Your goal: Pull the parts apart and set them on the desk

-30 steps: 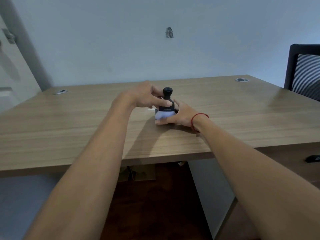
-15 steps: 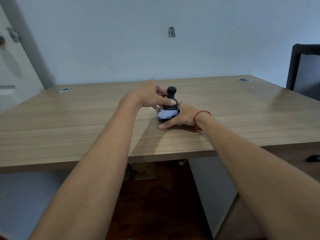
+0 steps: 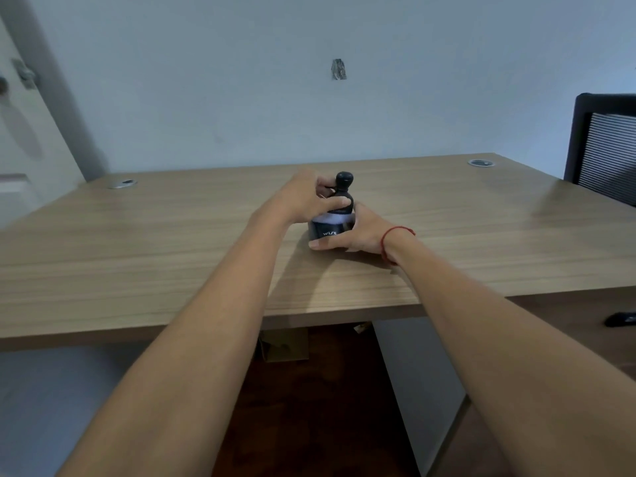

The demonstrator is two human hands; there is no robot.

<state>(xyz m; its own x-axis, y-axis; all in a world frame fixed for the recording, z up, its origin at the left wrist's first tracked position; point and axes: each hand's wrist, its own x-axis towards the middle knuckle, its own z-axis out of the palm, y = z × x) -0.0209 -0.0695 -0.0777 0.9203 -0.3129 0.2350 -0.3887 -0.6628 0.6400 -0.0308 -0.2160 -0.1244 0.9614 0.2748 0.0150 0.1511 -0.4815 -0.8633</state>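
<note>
— What's on that wooden counter (image 3: 137,256)?
— Two round cable grommets (image 3: 123,183) at the back corners. A black mesh chair (image 3: 605,149) stands right, and the wall (image 3: 241,80) has a small hole (image 3: 338,69).

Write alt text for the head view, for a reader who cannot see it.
Two bare hands hold a small black bottle upright on a wooden desk: the left hand grips its upper part, the right hand cups its base. A black chair stands at right.
</note>
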